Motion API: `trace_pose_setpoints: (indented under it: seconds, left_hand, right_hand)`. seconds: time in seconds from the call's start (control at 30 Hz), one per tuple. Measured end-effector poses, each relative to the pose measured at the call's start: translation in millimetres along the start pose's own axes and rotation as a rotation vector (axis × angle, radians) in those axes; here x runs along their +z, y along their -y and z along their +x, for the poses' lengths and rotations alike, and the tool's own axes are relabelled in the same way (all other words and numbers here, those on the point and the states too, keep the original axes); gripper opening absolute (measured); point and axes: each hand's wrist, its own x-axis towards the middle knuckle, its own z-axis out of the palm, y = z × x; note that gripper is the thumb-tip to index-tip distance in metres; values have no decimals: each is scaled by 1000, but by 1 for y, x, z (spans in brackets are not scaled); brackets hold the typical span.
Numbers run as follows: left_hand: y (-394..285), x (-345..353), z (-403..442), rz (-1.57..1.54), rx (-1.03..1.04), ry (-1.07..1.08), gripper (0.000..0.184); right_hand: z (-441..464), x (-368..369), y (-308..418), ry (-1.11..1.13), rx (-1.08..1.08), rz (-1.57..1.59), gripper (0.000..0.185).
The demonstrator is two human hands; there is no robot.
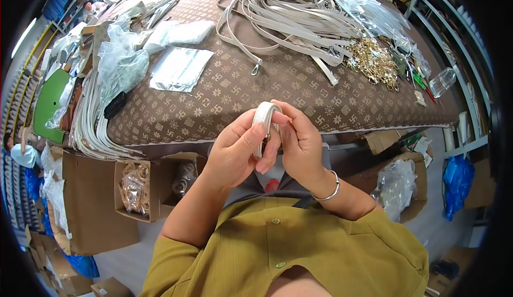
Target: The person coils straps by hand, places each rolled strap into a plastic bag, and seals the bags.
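A pale, coiled strap [262, 114] is held between both hands in front of the body, near the table's front edge. My left hand [238, 150] is closed round the coil's left side, its thumb pressed on the outer face. On the other side my right hand [300, 143] grips the coil with its fingers at the top and right. A small metal piece shows at the inner part of the coil, partly hidden by fingers. Beyond the hands, a loose strap end with a metal clasp [255, 70] lies on the patterned tablecloth [224, 96].
Piled straps [288, 16] and gold-coloured hardware [372, 62] lie at the back right, with a clear jar [442, 82] beyond. Plastic bags [180, 68] and white straps [88, 118] are at left. Below stand cardboard boxes [96, 201] and a plastic-filled box [396, 187].
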Motion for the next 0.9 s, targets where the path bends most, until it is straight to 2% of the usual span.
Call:
trace_pose_setpoints:
  seconds: [0.07, 0.2, 0.3, 0.43, 0.5, 0.57, 0.63, 0.67, 0.7, 0.77, 0.8, 0.83, 0.9]
  left_hand:
    - [2, 0, 1, -12, 4, 4, 33]
    - [4, 0, 1, 53, 30, -8, 35]
    - [5, 6, 1, 158, 23, -177, 33]
    - [6, 2, 8, 119, 100, -196, 30]
    - [2, 6, 13, -13, 165, -258, 28]
    - [1, 6, 20, -83, 201, -280, 28]
    - [7, -3, 29, 92, 319, -375, 28]
    - [10, -7, 33, 179, 377, -424, 29]
    - [12, -12, 35, 176, 382, -416, 29]
    - [15, -23, 40, 914, 541, -462, 30]
    - [14, -25, 40, 1287, 613, -473, 30]
    - [13, -26, 38, 1286, 619, -466, 30]
    - [14, -28, 30, 1331, 384, -117, 32]
  right_hand:
    - [-1, -1, -2, 2, 56, 12, 25]
    - [-3, 3, -12, -51, -93, -3, 25]
    - [-9, 5, -18, -41, -57, -53, 25]
    - [-10, 3, -11, 0, -120, -177, 24]
    - [-12, -2, -13, 123, 137, 36, 23]
    - [-16, -7, -7, 148, 170, -25, 23]
    - [-20, -12, 4, 199, 284, -137, 22]
    - [-21, -16, 11, 197, 275, -142, 22]
    - [-22, -21, 19, 291, 196, -261, 19]
    - [-25, -31, 39, 476, 36, -499, 13]
    - [-24, -36, 53, 470, 29, -505, 13]
    - [-19, -41, 71, 503, -35, -672, 13]
    - [-5, -53, 97, 556, -157, -1008, 13]
